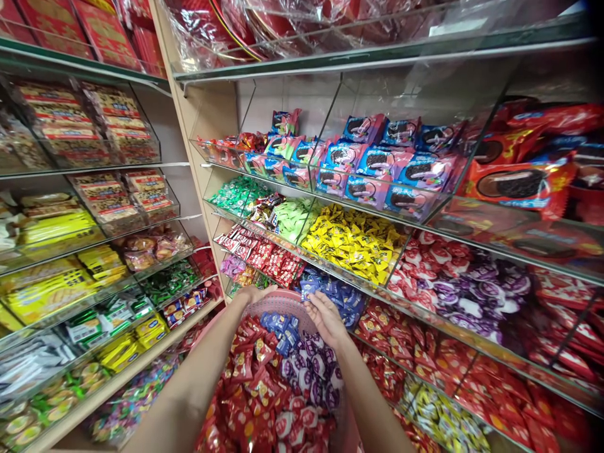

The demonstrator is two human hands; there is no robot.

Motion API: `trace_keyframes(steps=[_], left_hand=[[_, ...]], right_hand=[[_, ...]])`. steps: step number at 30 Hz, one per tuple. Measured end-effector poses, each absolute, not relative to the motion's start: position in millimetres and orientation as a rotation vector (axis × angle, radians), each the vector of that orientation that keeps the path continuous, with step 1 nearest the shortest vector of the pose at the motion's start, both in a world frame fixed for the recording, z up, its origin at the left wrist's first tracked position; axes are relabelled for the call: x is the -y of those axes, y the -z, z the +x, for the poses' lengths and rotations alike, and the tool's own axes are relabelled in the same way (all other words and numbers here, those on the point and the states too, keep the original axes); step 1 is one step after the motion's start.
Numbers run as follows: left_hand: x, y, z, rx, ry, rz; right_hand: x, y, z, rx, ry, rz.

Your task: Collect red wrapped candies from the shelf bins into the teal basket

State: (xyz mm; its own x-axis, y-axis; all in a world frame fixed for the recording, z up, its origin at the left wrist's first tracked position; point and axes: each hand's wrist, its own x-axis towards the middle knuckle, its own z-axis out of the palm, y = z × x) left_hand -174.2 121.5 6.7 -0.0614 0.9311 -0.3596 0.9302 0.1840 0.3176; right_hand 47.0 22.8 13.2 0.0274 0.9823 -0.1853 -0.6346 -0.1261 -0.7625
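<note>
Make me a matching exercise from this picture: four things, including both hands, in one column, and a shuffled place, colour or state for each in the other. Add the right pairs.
Things:
1. Left hand
2. Right hand
3. Basket
4. Pale green sweets

Places, colours and states:
A. On a shelf, just left of a heap of yellow sweets
B. Pinching a small blue packet
C. At the far rim, on its left side
D. Pink

Right pairs: 1-C, 2-B, 3-D, 4-A

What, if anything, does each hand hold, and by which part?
Right hand: a blue packet, pinched near its lower edge. Left hand: at the pink basket rim; grip unclear.
</note>
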Motion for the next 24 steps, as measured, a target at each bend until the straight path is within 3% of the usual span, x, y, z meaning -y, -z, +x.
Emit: trace_keyframes(steps=[10,24], left_hand=[[-125.2,-3.2,-173.5,-1.943,0.117,1.706],[-123.1,-6.0,-170.9,-1.972,0.121,1.709]], right_hand=[[-18.9,-2.2,40.9,0.628,-1.562,-0.847],[-27.7,37.6,6.8,0.973,-1.485,-1.207]])
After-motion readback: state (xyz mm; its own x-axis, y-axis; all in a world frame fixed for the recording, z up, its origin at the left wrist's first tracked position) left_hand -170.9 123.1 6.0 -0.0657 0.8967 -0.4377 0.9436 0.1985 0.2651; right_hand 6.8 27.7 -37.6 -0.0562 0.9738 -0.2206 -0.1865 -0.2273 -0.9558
